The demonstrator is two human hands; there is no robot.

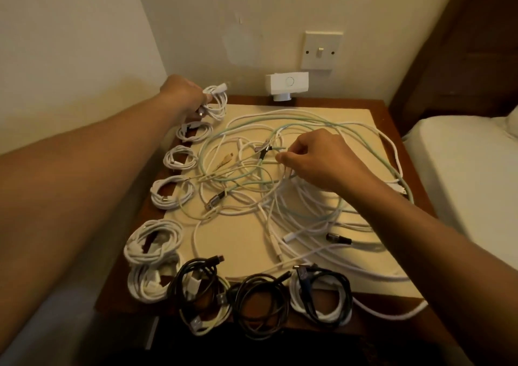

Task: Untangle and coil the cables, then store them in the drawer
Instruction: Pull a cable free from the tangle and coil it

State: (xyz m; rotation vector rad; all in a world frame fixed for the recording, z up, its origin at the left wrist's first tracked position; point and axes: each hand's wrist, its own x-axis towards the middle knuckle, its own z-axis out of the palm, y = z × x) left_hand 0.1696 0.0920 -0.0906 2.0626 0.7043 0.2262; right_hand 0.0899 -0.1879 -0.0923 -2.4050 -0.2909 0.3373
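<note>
1. Six white coils (171,194) line the table's (392,107) left edge, three darker coils (260,304) the front.
2. Left hand (185,93) grips the far coil (217,100); right hand (316,158) pinches a strand of the tangle (252,186) mid-table with its fingers (283,157).
3. Bed (462,155) sits right.

left hand (183,96): bare from fingers to wrist. right hand (319,161): likewise bare. back from the fingers, left forearm (84,169) and right forearm (434,239) run uncovered to the frame edge. clothing cannot be told.
</note>
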